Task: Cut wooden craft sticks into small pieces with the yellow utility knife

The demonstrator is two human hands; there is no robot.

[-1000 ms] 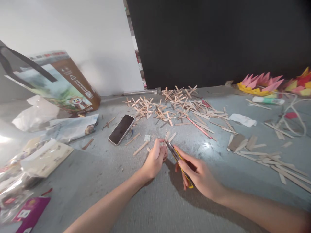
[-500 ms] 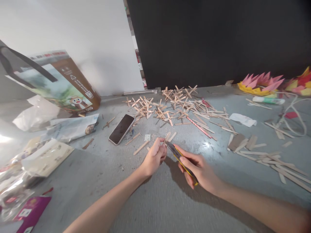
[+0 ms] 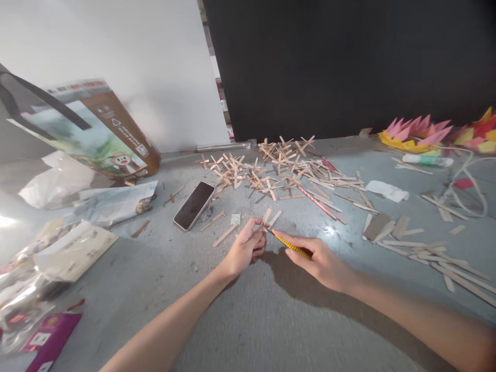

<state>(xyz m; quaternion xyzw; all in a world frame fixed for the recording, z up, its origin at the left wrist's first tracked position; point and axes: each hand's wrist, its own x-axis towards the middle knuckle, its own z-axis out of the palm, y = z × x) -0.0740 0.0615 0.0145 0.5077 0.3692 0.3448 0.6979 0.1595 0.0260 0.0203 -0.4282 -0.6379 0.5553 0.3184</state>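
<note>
My left hand (image 3: 248, 247) is closed, pinching a small wooden stick (image 3: 265, 217) whose top end sticks up past the fingers. In my right hand (image 3: 318, 261) is a yellow and black utility knife (image 3: 292, 246), its tip pointing left and meeting the stick by my left fingertips. Whether the blade is cutting into the wood is too small to tell. Just behind the hands another loose stick (image 3: 275, 219) shows. Farther back lies a heap of sticks joined into crosses (image 3: 267, 175).
A phone (image 3: 194, 205) lies left of the hands, near a paper bag (image 3: 112, 129) and plastic packets (image 3: 77, 250). A striped pencil (image 3: 318, 202) rests by the heap. Loose flat sticks (image 3: 430, 253), a glue stick (image 3: 428, 160) and a pink-yellow paper crown (image 3: 414, 134) are on the right.
The knife has rolled in my right hand, showing its narrow yellow edge instead of its broad side. My right hand has turned with it; my left hand stays nearly in place.
</note>
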